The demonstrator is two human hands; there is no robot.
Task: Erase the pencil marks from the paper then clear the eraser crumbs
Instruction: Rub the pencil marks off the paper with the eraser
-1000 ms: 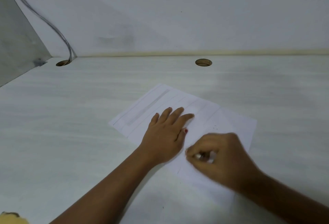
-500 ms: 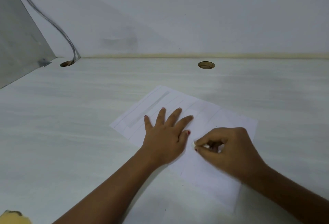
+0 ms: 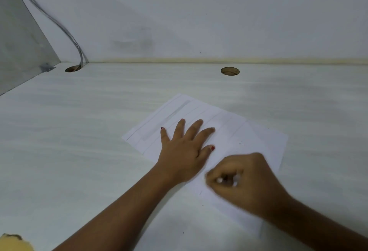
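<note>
the sheet of paper lies flat and turned at an angle on the pale wood-grain surface, a little right of the middle of the view. faint ruled pencil lines and a grey shaded band run across its far left part. a few tiny dark specks, likely eraser crumbs, sit on the sheet's right part, and a couple more dots lie on the surface near the bottom.

the left hand rests palm down on the left part of the paper, fingers spread and straight, its grip wide and holding nothing, pressing the sheet flat. red polish shows on the thumb nail and the little finger nail.

the right hand is over the near part of the paper, just beside the left hand's thumb side but apart from it. it is blurred. its fingers are curled in tight, the grip narrow around a small white thing that peeks out between the fingertips, most likely the eraser; the blur keeps it from being told for sure. whether it touches the paper cannot be told.

at the back of the surface are two round cable holes: one to the right, one in the left corner with grey cables running down the wall into it. a yellow scrap of something shows at the bottom left edge.
</note>
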